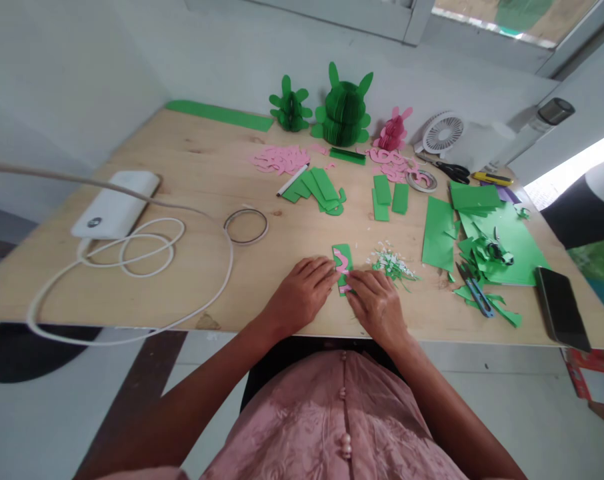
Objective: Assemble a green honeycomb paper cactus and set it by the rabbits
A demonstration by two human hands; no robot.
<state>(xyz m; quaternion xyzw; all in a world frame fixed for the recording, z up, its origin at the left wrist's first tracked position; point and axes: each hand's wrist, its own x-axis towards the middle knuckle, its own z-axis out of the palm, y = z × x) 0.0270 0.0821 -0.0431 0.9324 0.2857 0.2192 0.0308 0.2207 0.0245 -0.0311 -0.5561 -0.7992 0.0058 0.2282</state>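
Note:
A small green paper rectangle (345,251) lies on the table near its front edge, with a curved pink paper cutout (341,261) on top. From the left, my left hand (305,291) presses its closed fingertips on the two papers. My right hand (378,301) bends over their right edge, fingers together, holding the pink cutout against the green piece. The fingers hide part of both papers. Just beyond my right hand is a heap of green and white paper snippets (393,265).
Behind stand green paper figures (345,113) and a pink one (393,131). Pink cutouts (281,160), a marker (293,180) and green rectangles (401,199) lie mid-table. Thread snips (476,291) and a phone (562,307) are right; a power bank (116,203) with a looped cable is left.

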